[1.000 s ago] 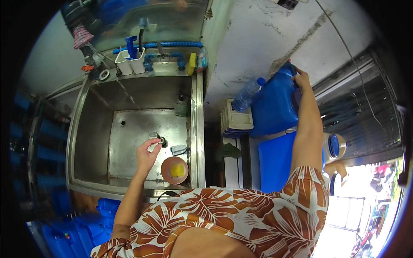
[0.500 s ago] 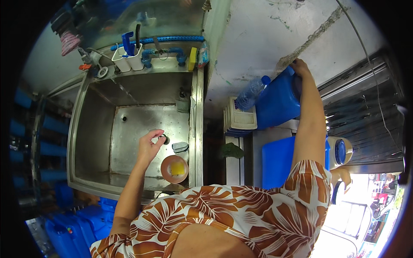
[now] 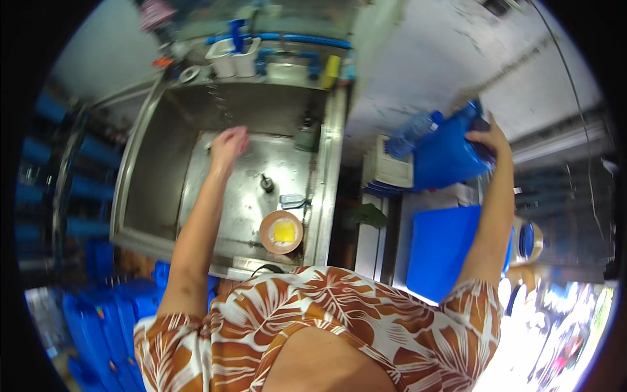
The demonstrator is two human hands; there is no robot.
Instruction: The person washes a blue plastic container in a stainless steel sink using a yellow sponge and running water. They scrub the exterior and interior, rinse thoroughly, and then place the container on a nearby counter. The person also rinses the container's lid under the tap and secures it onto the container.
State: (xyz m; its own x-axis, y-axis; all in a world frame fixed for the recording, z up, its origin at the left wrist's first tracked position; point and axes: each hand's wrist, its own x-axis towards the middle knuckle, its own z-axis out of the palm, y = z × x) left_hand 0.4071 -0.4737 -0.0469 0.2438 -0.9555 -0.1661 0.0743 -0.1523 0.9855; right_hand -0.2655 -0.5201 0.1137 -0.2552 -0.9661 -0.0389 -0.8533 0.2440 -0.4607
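Observation:
My left hand (image 3: 230, 144) is over the sink (image 3: 145, 176), above the back of its basin. Motion smears its fingers, and no object shows in it. Out to the right, my right hand (image 3: 490, 137) grips the top end of a blue jerrycan (image 3: 437, 153) standing by the wall; the exact part it grips is hard to make out. Near the front right of the basin is a brown bowl (image 3: 264, 238) holding a yellow sponge (image 3: 284, 230). Beside it sit a grey-blue scrubbing piece (image 3: 292, 201) and a dark drain fitting (image 3: 266, 183).
White holders (image 3: 234, 62) with a blue-handled tool and a blue pipe (image 3: 300, 39) line the sink's back. A clear plastic bottle (image 3: 406, 138) lies on stacked white trays (image 3: 392, 171) beside the jerrycan. Another blue container (image 3: 441, 248) stands nearer; more blue jerrycans (image 3: 108, 320) are at lower left.
My left hand has moved away from me, toward the back of the basin. My right hand has shifted on the jerrycan, which now looks turned a little. The whole view has swung as well.

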